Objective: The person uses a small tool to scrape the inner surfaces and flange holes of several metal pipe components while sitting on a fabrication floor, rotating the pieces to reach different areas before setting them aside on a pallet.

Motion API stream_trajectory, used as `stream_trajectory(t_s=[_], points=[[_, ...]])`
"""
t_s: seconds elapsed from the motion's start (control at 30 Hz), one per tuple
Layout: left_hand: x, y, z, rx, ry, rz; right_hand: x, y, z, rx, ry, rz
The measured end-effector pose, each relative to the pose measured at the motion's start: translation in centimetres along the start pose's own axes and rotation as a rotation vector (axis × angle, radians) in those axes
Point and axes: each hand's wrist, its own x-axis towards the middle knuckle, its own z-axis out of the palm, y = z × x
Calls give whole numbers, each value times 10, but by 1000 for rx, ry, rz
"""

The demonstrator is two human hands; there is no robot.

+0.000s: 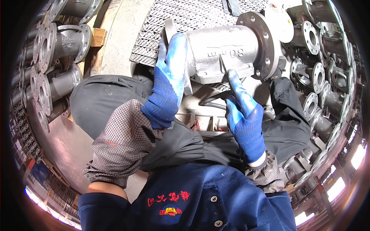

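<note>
A silver-grey flanged casting [219, 42], with raised lettering on its body, lies on its side in front of me. My left hand [172, 57], in a blue glove, grips the flange at its left end, with the fingertips hidden behind the metal. A broad dark round flange [266, 46] with bolt holes forms its right end. My right hand [243, 102], also gloved in blue, is closed around a thin, dark, pointed tool [223, 64]. The forefinger lies along that tool, and its tip appears to touch the casting's near side. Most of its handle is hidden in the glove.
Grey ridged metal matting [148, 42] extends behind the casting. Flanged castings [63, 42] are stacked at the left beside a wooden block [98, 37], and more castings [310, 36] line the right. A dark hose [216, 101] runs below the workpiece, between my knees.
</note>
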Motion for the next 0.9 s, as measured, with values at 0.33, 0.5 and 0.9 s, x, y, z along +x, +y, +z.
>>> stream_trajectory(t_s=[0.33, 0.5, 0.9], points=[[-1, 2, 2, 14, 6, 7, 1, -1, 0, -33, 0, -31], [-5, 9, 10, 85, 16, 10, 1, -4, -1, -17, -15, 14], [-4, 6, 8, 46, -5, 11, 0, 3, 3, 47, 10, 24]])
